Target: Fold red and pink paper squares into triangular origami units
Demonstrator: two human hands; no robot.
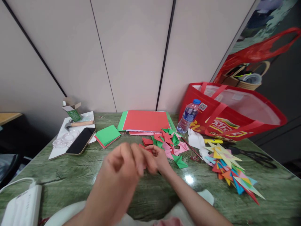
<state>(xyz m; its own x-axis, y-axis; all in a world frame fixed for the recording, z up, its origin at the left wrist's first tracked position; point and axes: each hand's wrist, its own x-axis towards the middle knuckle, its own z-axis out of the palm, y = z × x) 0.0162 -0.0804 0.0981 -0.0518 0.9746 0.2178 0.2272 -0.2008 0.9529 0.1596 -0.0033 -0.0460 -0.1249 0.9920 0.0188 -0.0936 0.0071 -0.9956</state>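
My left hand (pixel 128 163) is raised nearest the camera, its fingers bent and smeared by motion; whether anything is between them I cannot make out. Just behind it, my right hand (pixel 159 157) pinches a piece of red folded paper (pixel 142 146), mostly hidden by the left hand. Close beyond the right hand lies a loose pile of folded paper pieces (pixel 166 145) in red, green and pink. A green folded piece (pixel 180 161) sits at the pile's near edge.
Behind stand a stack of coloured paper (pixel 148 121), a water bottle (pixel 189 115) and a red bag (pixel 225 116). At left are green paper squares (pixel 107 135), a phone (pixel 81 141), a hammer (pixel 80 124) and a power strip (pixel 23 205). Scissors (pixel 256 157) and multicoloured folded paper (pixel 231 168) lie right.
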